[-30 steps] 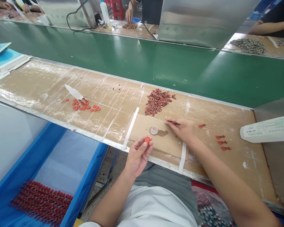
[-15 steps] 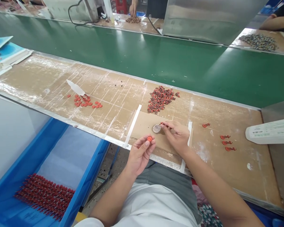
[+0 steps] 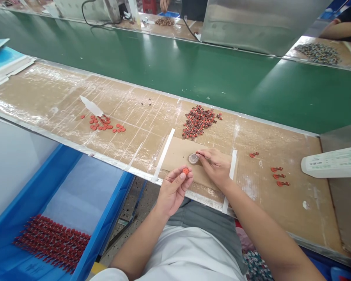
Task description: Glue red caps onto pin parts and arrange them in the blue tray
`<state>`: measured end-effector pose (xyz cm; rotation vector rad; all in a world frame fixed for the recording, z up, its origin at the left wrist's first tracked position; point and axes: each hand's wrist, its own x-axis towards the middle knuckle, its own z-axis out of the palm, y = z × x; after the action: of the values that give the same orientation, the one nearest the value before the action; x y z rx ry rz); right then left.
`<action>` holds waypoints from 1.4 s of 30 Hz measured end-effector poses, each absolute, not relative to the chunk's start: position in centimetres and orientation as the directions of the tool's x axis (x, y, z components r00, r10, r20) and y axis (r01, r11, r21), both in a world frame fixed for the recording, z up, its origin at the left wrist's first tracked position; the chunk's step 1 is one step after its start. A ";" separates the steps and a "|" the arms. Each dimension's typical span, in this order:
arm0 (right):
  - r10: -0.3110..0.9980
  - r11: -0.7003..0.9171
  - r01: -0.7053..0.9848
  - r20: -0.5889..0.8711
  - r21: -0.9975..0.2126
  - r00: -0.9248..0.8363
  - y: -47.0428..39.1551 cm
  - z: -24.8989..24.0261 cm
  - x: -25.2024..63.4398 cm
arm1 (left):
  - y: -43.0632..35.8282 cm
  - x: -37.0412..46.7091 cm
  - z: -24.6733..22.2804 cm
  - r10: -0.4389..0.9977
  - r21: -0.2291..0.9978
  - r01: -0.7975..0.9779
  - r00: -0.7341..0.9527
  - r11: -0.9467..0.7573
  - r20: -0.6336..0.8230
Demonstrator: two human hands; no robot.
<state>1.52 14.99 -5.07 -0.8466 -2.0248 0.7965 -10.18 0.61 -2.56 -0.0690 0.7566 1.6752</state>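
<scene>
My left hand [image 3: 172,193] pinches a small round orange-red disc [image 3: 185,171] between thumb and fingertips, its flat face turned up. To its right, my right hand [image 3: 218,168] grips a tiny red-and-dark figurine [image 3: 197,153] at the edge of a small round silvery dish [image 3: 192,159]. Fingers partly cover the figurine; I cannot tell whether it touches what is in the dish. Under the dish lies a cardboard sheet [image 3: 178,150]. Beyond it sits a heap of similar figurines [image 3: 199,121]. Several loose orange-red discs [image 3: 101,124] are spread at the left.
Several figurines on disc bases [image 3: 280,176] lie to the right, near a white bottle [image 3: 333,162]. A blue crate [image 3: 54,168] at lower left contains rows of red pieces [image 3: 52,242]. A green conveyor belt [image 3: 163,62] runs behind the table. Another person's hand [image 3: 164,5] shows beyond.
My right hand has shifted slightly left, bringing the figurine nearer the dish. My left hand keeps its pinch on the disc. The view has turned slightly, and the far person's hand has lifted off its pile.
</scene>
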 end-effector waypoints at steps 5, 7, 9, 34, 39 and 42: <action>0.726 0.649 0.216 0.510 -0.729 -0.461 15.2 -5.4 1.3 | 0.6 -10.3 -2.6 0.864 0.439 -0.897 -0.261 -0.051 -0.431; 0.702 0.675 0.164 0.557 -0.719 -0.444 15.3 -5.5 1.3 | 0.6 -10.3 -2.7 0.861 0.441 -0.896 -0.265 -0.054 -0.433; 0.704 0.670 0.128 0.572 -0.731 -0.421 15.3 -5.4 1.3 | 0.7 -10.4 -2.7 0.856 0.441 -0.895 -0.273 -0.059 -0.439; 0.929 0.259 -0.129 0.283 -0.957 -0.239 8.6 -0.6 2.6 | 1.6 -8.6 -1.1 0.882 0.508 -0.858 -0.293 -0.072 -0.369; 0.913 0.295 -0.121 0.317 -0.948 -0.256 8.0 -0.9 2.9 | 1.6 -8.3 -0.9 0.886 0.509 -0.856 -0.300 -0.088 -0.352; 0.885 0.357 -0.103 0.371 -0.928 -0.280 8.1 -0.9 2.9 | 1.6 -8.1 -0.9 0.886 0.507 -0.856 -0.307 -0.099 -0.347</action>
<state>2.95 8.13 -0.89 -0.7320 -1.5395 1.1476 -8.09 1.55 -0.91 0.0535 0.7548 1.7258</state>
